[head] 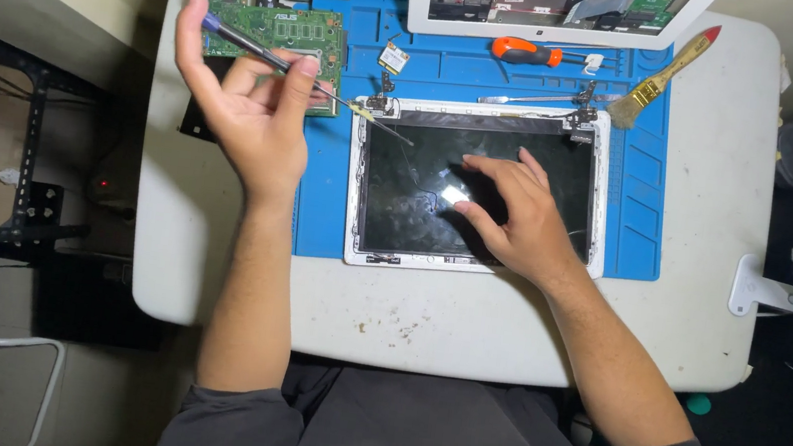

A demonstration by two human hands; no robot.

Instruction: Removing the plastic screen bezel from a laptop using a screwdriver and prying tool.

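Seen from above at a small white table: left hand raised over the table's left side, fingers curled around a slim screwdriver with a bluish handle, its thin tip slanting down to the upper left corner of a dismantled laptop screen panel. Right hand spread flat, palm down, on the dark glass of that panel, gripping nothing, fingertips near a bright glare spot at mid-screen. Panel lying face up in its white frame on a blue work mat, hinges at its far corners. Just behind the left hand, a green circuit board; beside it, on the mat, a small wireless card. Farther back, an orange-handled screwdriver and an opened white laptop base at the table's far edge. To the right, a red-handled brush resting aslant across the mat's corner.
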